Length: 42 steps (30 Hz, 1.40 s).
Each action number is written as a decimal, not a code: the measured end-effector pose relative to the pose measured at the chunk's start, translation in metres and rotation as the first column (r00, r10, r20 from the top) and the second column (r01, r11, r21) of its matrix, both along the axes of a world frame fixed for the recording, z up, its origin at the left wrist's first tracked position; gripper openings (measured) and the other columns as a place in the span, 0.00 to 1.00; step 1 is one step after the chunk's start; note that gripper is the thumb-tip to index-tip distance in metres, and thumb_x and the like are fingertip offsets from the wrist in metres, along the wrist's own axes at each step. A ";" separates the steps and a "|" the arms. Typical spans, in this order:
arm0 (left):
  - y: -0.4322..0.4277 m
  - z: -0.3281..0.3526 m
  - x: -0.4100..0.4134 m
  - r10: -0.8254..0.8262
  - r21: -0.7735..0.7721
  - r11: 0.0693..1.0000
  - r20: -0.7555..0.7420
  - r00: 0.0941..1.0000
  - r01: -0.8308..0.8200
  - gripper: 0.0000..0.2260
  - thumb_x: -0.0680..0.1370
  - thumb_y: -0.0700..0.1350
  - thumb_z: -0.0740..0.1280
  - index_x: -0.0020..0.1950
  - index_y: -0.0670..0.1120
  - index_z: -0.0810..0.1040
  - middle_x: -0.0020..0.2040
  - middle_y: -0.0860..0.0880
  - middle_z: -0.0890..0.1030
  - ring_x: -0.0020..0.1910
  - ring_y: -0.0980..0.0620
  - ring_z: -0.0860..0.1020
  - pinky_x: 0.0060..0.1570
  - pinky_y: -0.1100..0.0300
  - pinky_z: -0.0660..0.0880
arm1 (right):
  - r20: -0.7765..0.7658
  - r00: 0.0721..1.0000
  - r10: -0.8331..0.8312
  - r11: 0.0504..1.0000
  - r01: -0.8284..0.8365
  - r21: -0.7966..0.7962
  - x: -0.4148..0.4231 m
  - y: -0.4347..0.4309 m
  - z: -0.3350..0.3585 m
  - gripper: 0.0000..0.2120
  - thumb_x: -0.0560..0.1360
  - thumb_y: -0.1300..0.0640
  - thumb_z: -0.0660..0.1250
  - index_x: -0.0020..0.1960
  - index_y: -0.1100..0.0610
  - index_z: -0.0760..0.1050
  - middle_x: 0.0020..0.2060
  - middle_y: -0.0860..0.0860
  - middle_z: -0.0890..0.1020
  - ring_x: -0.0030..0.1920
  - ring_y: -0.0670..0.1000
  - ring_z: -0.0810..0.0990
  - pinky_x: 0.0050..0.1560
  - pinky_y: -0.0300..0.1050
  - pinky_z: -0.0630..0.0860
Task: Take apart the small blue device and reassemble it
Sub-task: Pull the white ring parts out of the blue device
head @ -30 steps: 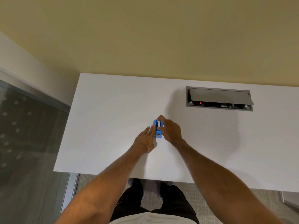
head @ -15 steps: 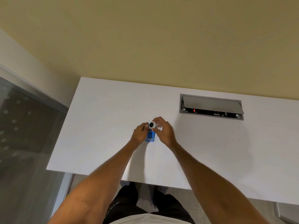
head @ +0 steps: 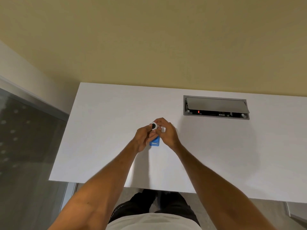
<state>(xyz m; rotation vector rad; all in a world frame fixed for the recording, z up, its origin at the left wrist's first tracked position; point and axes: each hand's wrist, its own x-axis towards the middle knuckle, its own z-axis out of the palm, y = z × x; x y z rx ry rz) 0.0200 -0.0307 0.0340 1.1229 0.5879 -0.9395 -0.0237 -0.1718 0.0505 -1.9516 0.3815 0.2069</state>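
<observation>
The small blue device lies flat on the white table, partly hidden under my hands. Above it I hold a small round white part with a black centre, lifted off the blue body. My left hand pinches this part from the left with thumb and fingers. From the right, my right hand grips the same part with its fingertips. A small white bit shows at my right fingers; I cannot tell what it is.
A grey recessed cable box with its lid open and a red light sits in the table at the back right. A glass panel stands left of the table. The yellow wall rises behind. My legs show below the table's near edge.
The round white part has come up off the blue device, which stays on the table. Both hands rose with it and closed around it.
</observation>
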 end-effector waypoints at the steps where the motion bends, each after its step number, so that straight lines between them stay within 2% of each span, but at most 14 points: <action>1: 0.003 0.000 0.003 0.015 -0.009 1.000 -0.008 1.000 -0.015 0.18 0.88 0.42 0.61 0.75 0.34 0.76 0.61 0.38 0.82 0.58 0.45 0.82 0.69 0.58 0.81 | 0.007 1.000 0.001 1.000 -0.001 0.000 0.001 0.002 0.000 0.11 0.81 0.64 0.69 0.63 0.59 0.79 0.58 0.54 0.85 0.61 0.57 0.83 0.66 0.60 0.81; 4: 0.012 0.001 0.011 0.060 -0.019 0.998 -0.039 0.997 -0.061 0.18 0.88 0.42 0.62 0.75 0.36 0.76 0.71 0.35 0.80 0.69 0.41 0.82 0.72 0.54 0.80 | 0.023 1.000 0.008 1.000 -0.008 0.013 0.007 0.008 0.001 0.11 0.81 0.64 0.70 0.63 0.60 0.79 0.58 0.55 0.86 0.60 0.59 0.84 0.65 0.60 0.81; 7: 0.015 0.002 0.017 0.057 0.018 0.998 -0.029 0.998 -0.056 0.17 0.87 0.41 0.63 0.75 0.37 0.76 0.71 0.36 0.81 0.60 0.45 0.84 0.61 0.58 0.83 | 0.017 1.000 0.001 1.000 -0.002 0.027 0.010 0.013 0.001 0.13 0.81 0.63 0.70 0.65 0.60 0.78 0.60 0.55 0.85 0.61 0.59 0.84 0.66 0.60 0.81; 9: 0.016 0.000 0.019 0.052 0.052 0.997 -0.018 0.998 -0.051 0.17 0.87 0.41 0.64 0.74 0.36 0.77 0.70 0.35 0.82 0.64 0.42 0.84 0.66 0.55 0.82 | 0.019 1.000 -0.003 0.999 0.002 0.033 0.012 0.016 0.001 0.14 0.80 0.64 0.71 0.65 0.60 0.78 0.60 0.55 0.85 0.61 0.59 0.84 0.66 0.59 0.82; 12: 0.016 -0.003 0.023 0.041 0.044 0.998 -0.013 0.999 -0.040 0.17 0.87 0.41 0.63 0.74 0.35 0.77 0.70 0.35 0.81 0.72 0.40 0.80 0.77 0.50 0.75 | 0.015 1.000 -0.020 0.999 0.020 0.049 0.016 0.019 0.000 0.13 0.80 0.65 0.70 0.64 0.59 0.78 0.58 0.56 0.85 0.59 0.59 0.84 0.63 0.61 0.82; 17: 0.014 0.004 0.031 -0.037 0.036 0.999 0.003 0.999 0.037 0.17 0.88 0.46 0.57 0.66 0.39 0.81 0.60 0.39 0.85 0.52 0.45 0.86 0.62 0.54 0.81 | 0.010 1.000 -0.018 0.999 0.019 -0.043 0.020 0.020 -0.003 0.14 0.80 0.63 0.71 0.64 0.56 0.79 0.57 0.53 0.86 0.58 0.57 0.85 0.62 0.58 0.83; 19: 0.012 0.006 0.033 -0.113 0.070 0.991 0.045 0.993 0.110 0.18 0.87 0.48 0.58 0.62 0.41 0.84 0.59 0.40 0.88 0.54 0.43 0.87 0.64 0.51 0.82 | 0.014 1.000 -0.010 0.997 0.011 -0.070 0.022 0.022 -0.004 0.13 0.80 0.61 0.71 0.65 0.56 0.79 0.57 0.54 0.86 0.57 0.56 0.85 0.62 0.57 0.83; 23: 0.013 0.001 0.035 -0.231 0.207 0.958 0.137 0.963 0.200 0.17 0.84 0.44 0.66 0.67 0.35 0.81 0.62 0.35 0.86 0.67 0.37 0.84 0.73 0.45 0.79 | 0.016 1.000 0.003 0.998 -0.002 -0.062 0.025 0.024 -0.009 0.14 0.80 0.64 0.70 0.66 0.60 0.79 0.58 0.58 0.86 0.57 0.59 0.85 0.62 0.57 0.84; 26: 0.019 -0.004 0.035 -0.290 0.269 0.935 0.203 0.935 0.231 0.18 0.85 0.47 0.67 0.64 0.33 0.81 0.60 0.33 0.86 0.65 0.35 0.85 0.71 0.43 0.80 | 0.014 0.999 0.037 0.996 -0.035 -0.086 0.028 0.025 -0.011 0.13 0.81 0.64 0.70 0.65 0.61 0.79 0.57 0.58 0.86 0.57 0.59 0.86 0.62 0.56 0.83; 28: 0.023 -0.004 0.033 -0.313 0.287 0.927 0.237 0.920 0.241 0.16 0.85 0.49 0.68 0.61 0.36 0.82 0.59 0.35 0.87 0.62 0.36 0.86 0.67 0.44 0.83 | 0.008 0.999 0.047 0.993 -0.046 -0.108 0.030 0.027 -0.012 0.12 0.81 0.64 0.69 0.63 0.61 0.80 0.56 0.57 0.87 0.55 0.58 0.86 0.61 0.55 0.84; 30: 0.027 -0.003 0.031 -0.311 0.315 0.921 0.237 0.920 0.230 0.16 0.84 0.52 0.70 0.63 0.40 0.78 0.59 0.37 0.87 0.59 0.38 0.88 0.65 0.45 0.84 | 0.002 0.999 0.051 0.991 -0.050 -0.122 0.031 0.030 -0.014 0.11 0.81 0.64 0.69 0.63 0.61 0.80 0.54 0.57 0.87 0.54 0.58 0.86 0.61 0.55 0.84; 32: 0.030 -0.005 0.030 -0.380 0.416 0.874 0.264 0.886 0.251 0.20 0.84 0.53 0.70 0.67 0.40 0.76 0.61 0.38 0.86 0.60 0.39 0.87 0.66 0.42 0.83 | -0.014 0.999 0.052 0.985 -0.053 -0.164 0.033 0.033 -0.016 0.13 0.81 0.64 0.69 0.64 0.60 0.79 0.55 0.57 0.87 0.55 0.58 0.86 0.61 0.53 0.83; 36: 0.039 -0.013 0.031 -0.607 0.732 0.654 0.358 0.709 0.191 0.17 0.84 0.52 0.70 0.66 0.41 0.82 0.60 0.41 0.85 0.60 0.40 0.84 0.65 0.44 0.80 | -0.072 0.997 0.034 0.963 -0.052 -0.264 0.034 0.036 -0.023 0.13 0.80 0.62 0.71 0.63 0.61 0.78 0.54 0.56 0.88 0.55 0.56 0.86 0.60 0.51 0.82; 42: 0.047 -0.020 0.030 -0.594 0.749 0.647 0.378 0.710 0.143 0.16 0.83 0.50 0.71 0.67 0.42 0.82 0.61 0.42 0.84 0.61 0.41 0.83 0.65 0.44 0.79 | -0.097 0.995 0.022 0.950 -0.051 -0.309 0.032 0.043 -0.034 0.08 0.78 0.66 0.69 0.57 0.63 0.80 0.50 0.57 0.87 0.51 0.58 0.85 0.57 0.51 0.81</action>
